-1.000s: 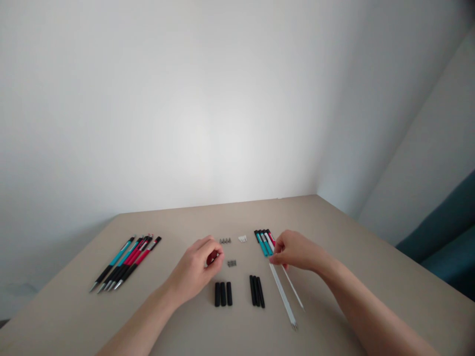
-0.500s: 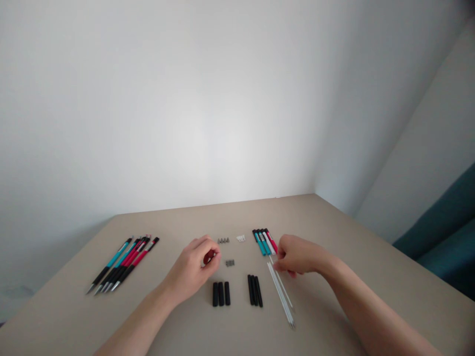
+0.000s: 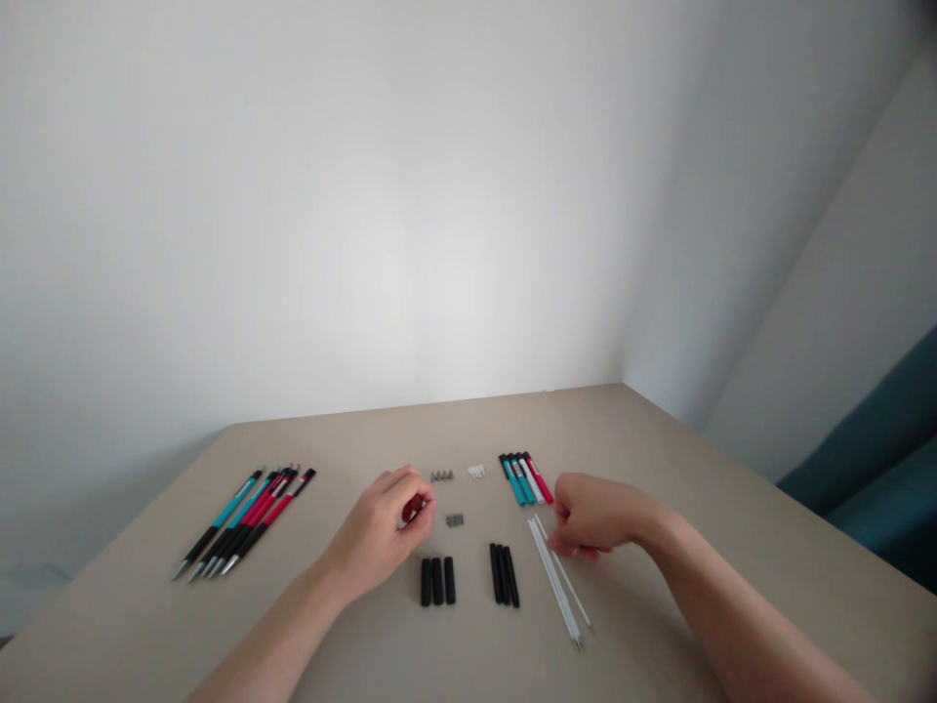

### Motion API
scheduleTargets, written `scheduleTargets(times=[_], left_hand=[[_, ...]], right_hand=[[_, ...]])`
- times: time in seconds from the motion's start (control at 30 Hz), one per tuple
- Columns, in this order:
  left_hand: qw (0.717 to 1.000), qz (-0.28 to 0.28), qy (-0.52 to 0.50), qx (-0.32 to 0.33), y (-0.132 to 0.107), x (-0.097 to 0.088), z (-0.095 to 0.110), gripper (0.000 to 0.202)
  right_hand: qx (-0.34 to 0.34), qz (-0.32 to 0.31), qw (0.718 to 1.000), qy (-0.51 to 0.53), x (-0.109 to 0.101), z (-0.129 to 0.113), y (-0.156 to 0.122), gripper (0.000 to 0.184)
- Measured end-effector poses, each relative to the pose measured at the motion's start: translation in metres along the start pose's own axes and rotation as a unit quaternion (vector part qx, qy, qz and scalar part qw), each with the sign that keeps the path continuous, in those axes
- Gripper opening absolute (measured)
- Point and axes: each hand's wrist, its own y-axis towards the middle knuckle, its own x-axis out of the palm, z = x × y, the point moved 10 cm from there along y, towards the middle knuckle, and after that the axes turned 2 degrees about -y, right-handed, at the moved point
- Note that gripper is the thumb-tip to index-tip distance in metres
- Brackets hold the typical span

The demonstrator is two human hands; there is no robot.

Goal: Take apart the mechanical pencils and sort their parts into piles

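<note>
Pens (image 3: 250, 516) lie far left; left hand (image 3: 387, 517) is curled, thumb near fingers, can't tell if it holds anything. White refills (image 3: 555, 582) lie on the worktop (image 3: 366, 644), apparently being lined up. Right hand (image 3: 596, 513) beside them, fingers bent, grip unclear; straightening calls for light fingertip control.

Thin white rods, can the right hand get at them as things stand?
Probably yes: the right hand is right beside the thin white rods, and nothing visible stands between them.
</note>
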Motion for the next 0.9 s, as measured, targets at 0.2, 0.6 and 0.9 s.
scheduleTargets(times=[0.2,0.6,0.9], left_hand=[[1.000,-0.003,-0.001,0.001,0.000,0.000,0.001,0.013],[1.000,0.003,0.005,0.014,0.000,0.000,-0.001,0.012],[1.000,-0.002,0.010,0.012,-0.001,0.001,-0.001,0.012]], right_hand=[[-0.022,-0.021,1.000,-0.006,0.006,-0.003,-0.001,0.017],[-0.027,-0.110,0.993,-0.037,0.022,0.001,-0.002,0.014],[-0.042,-0.091,0.994,-0.051,0.017,-0.005,-0.004,0.018]])
